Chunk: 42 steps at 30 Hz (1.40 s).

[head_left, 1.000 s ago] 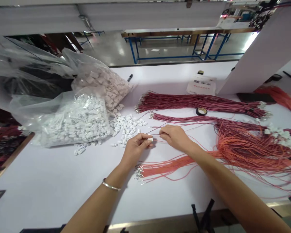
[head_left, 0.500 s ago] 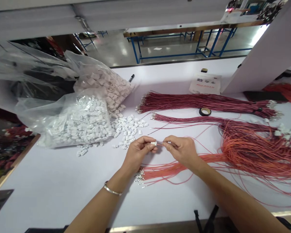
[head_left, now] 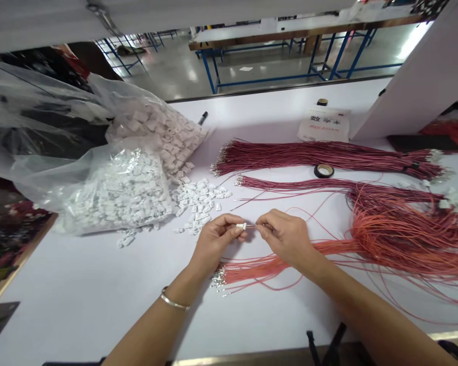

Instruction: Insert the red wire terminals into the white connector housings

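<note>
Both hands work close together above the middle of the white table (head_left: 99,300). The left hand (head_left: 217,240) has thumb and fingers pinched on a small white connector housing (head_left: 241,225), which lies sideways at the fingertips and points toward the right hand (head_left: 288,235). That hand is closed, its thumb and forefinger gripping thin wire (head_left: 251,226) just beside the housing; how far the wire sits inside is too small to tell. A silver bangle (head_left: 173,299) circles the left wrist.

Beneath and beside the right hand runs a bundle of orange wires (head_left: 267,267), with metal terminals at its left end. Beyond the hands lie a thin dark red wire bundle (head_left: 290,185) and a thicker dark red wire bundle (head_left: 309,155), a roll of black tape (head_left: 323,176) between them. Loose white housings (head_left: 198,198) spread left of these, next to a clear plastic bag (head_left: 125,188) full of similar pieces
</note>
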Motion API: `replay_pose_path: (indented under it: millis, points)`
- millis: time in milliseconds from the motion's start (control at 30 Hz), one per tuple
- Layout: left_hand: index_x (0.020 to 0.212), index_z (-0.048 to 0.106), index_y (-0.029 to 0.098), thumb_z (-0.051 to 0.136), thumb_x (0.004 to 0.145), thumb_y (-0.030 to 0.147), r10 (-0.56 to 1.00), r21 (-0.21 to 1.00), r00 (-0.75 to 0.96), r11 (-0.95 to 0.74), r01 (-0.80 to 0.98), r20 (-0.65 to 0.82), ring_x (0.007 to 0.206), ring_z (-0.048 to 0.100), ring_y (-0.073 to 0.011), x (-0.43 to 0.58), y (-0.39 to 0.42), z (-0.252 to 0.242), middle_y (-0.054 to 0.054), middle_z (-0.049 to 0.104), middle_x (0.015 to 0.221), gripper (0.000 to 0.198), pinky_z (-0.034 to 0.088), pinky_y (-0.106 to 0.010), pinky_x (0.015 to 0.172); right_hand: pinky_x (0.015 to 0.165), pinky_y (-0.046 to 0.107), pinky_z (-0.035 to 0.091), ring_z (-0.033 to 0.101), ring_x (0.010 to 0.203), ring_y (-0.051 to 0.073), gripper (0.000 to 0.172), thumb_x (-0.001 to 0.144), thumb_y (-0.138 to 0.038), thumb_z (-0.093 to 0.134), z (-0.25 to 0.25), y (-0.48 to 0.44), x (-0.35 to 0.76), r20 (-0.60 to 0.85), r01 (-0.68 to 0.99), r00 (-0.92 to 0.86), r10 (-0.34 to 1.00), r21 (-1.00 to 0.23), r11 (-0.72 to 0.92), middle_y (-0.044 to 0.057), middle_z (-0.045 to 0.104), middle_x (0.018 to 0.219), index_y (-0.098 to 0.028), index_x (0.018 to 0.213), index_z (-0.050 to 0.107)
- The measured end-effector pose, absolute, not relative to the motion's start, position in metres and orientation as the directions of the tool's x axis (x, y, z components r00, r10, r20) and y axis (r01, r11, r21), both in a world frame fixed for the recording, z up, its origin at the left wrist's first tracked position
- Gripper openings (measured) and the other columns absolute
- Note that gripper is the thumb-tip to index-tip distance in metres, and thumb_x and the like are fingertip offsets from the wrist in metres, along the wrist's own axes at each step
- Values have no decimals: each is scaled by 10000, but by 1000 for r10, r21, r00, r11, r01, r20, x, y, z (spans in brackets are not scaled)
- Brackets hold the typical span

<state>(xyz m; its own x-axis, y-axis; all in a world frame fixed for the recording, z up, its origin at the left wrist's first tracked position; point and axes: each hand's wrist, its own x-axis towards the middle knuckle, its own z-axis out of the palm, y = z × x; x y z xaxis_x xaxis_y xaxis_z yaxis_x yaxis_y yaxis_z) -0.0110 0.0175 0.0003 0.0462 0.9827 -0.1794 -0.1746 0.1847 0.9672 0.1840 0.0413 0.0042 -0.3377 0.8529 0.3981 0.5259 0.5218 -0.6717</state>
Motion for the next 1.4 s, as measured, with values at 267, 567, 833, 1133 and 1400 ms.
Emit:
replay_pose_path:
  millis: [267, 567, 833, 1133, 1400]
  points:
    - [880, 724, 159, 806, 759, 290, 984, 971, 55, 177, -158, -171, 660, 701, -161, -9, 17, 3, -35, 751, 712, 196, 550, -281, 670, 540, 211, 285, 475, 526, 75, 125, 836, -176, 551, 6, 40, 181, 306, 584, -347, 887, -670, 459, -36, 612, 641, -187, 717, 588]
    - [900, 721, 159, 787, 781, 256, 984, 974, 67, 176, -146, -167, 698, 709, -175, -10, 15, 0, -47, 760, 751, 166, 558, -302, 700, 538, 222, 270, 475, 531, 86, 125, 819, -181, 531, 5, 40, 180, 289, 608, -365, 885, -646, 461, -26, 616, 637, -192, 701, 570]
    - [891, 726, 159, 782, 783, 255, 983, 975, 73, 180, -133, -171, 704, 706, -175, -10, 16, 0, -45, 761, 755, 155, 559, -318, 740, 541, 221, 274, 482, 531, 90, 123, 814, -182, 528, 2, 40, 180, 308, 600, -363, 879, -645, 474, -23, 618, 629, -194, 697, 566]
    - [880, 725, 146, 777, 783, 237, 981, 976, 85, 182, -116, -173, 708, 714, -187, -10, 16, 0, -53, 761, 749, 143, 570, -340, 748, 537, 216, 283, 472, 526, 89, 119, 806, -169, 518, -2, 40, 178, 336, 583, -365, 868, -645, 495, -32, 591, 611, -195, 696, 556]
    - [864, 742, 139, 789, 758, 257, 971, 965, 78, 234, -119, -226, 682, 714, -194, -6, 15, 6, -61, 763, 721, 166, 578, -344, 718, 537, 214, 303, 459, 526, 89, 121, 814, -160, 503, -7, 43, 179, 388, 540, -374, 842, -647, 538, -37, 559, 606, -199, 705, 539]
